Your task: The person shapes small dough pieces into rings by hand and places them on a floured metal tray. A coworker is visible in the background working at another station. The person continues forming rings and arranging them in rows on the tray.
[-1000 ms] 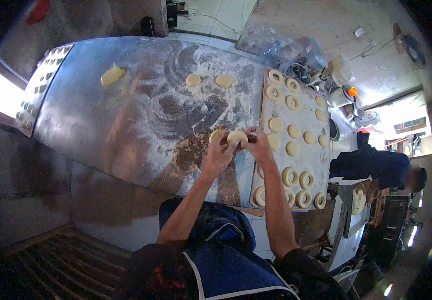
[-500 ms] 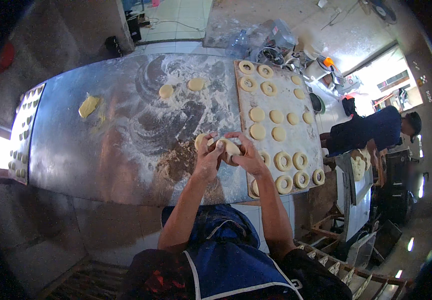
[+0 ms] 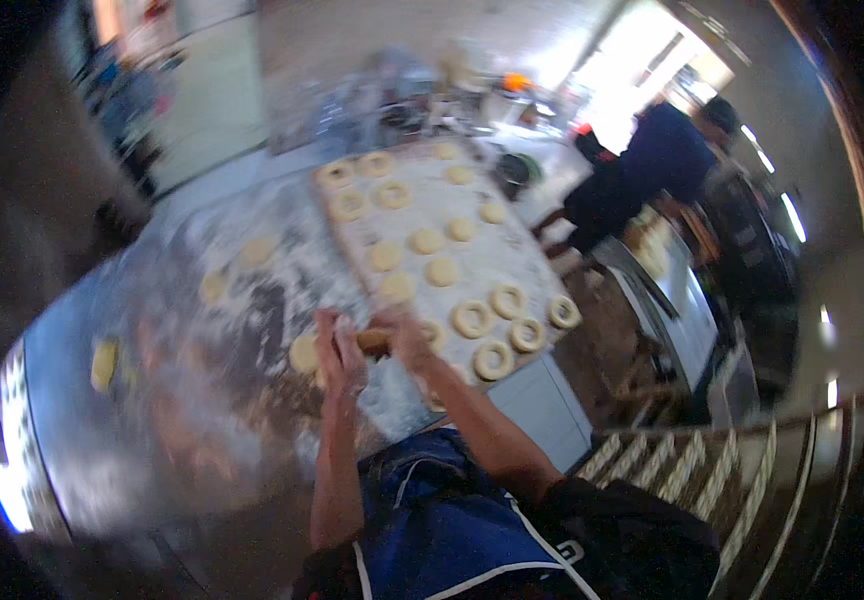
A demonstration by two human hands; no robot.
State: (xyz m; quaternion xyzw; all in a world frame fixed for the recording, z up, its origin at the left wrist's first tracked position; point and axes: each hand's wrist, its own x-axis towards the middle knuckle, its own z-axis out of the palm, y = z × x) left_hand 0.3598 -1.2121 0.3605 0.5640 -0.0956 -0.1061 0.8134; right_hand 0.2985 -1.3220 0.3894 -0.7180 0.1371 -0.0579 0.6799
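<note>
The dough piece (image 3: 374, 341) lies crosswise between the right hand (image 3: 405, 334), grasping it, and the left hand (image 3: 342, 350), its grip too blurred to tell.

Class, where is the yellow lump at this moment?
In the head view, the yellow lump lies toward the left of the metal table, left of two dough rounds and the left hand.

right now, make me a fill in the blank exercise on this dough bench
The pale round dough disc nearest the bare left hand lies to its ____.
The pale, floury rectangular board lies at the ____ end of the shiny metal table.
The white-edged cloth apron is ____.
Each ring-shaped dough piece has a ____ in its middle.

Missing words: left; right; blue; hole
</note>
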